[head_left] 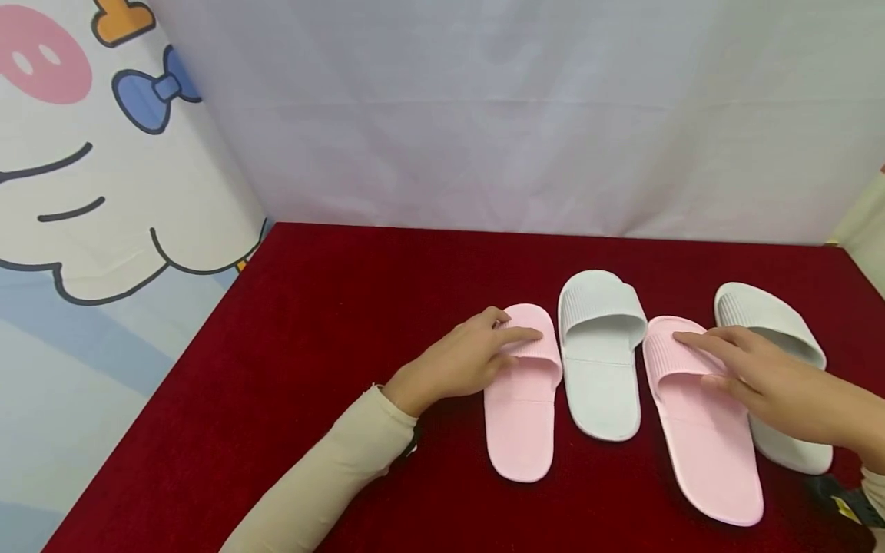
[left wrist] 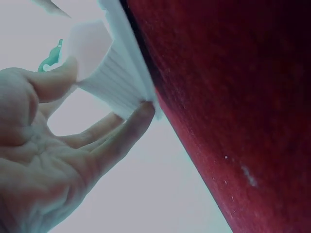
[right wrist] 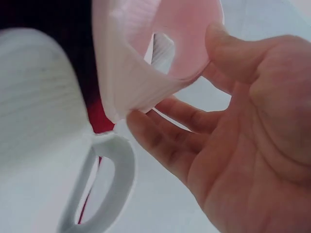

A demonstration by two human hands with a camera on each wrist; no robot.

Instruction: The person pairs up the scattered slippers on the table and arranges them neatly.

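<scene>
In the head view, two pink slippers and two white ones lie in a row with their toes pointing away. My left hand (head_left: 465,359) holds the left pink slipper (head_left: 520,430) by its ribbed strap, index finger stretched across the top. In the left wrist view, the thumb is at the strap's open edge and a fingertip (left wrist: 144,110) touches near the toe. My right hand (head_left: 774,376) holds the strap of the right pink slipper (head_left: 712,461). Its thumb (right wrist: 218,41) lies at the rim in the right wrist view, with fingers against the strap's outside.
One white slipper (head_left: 603,392) stands between the pink ones, close to both. The other white slipper (head_left: 788,445) is at the far right, partly behind my right hand. Dark red cloth (head_left: 332,330) covers the table. A pale curtain (head_left: 484,138) hangs behind; a printed cartoon sheet (head_left: 104,215) is at left.
</scene>
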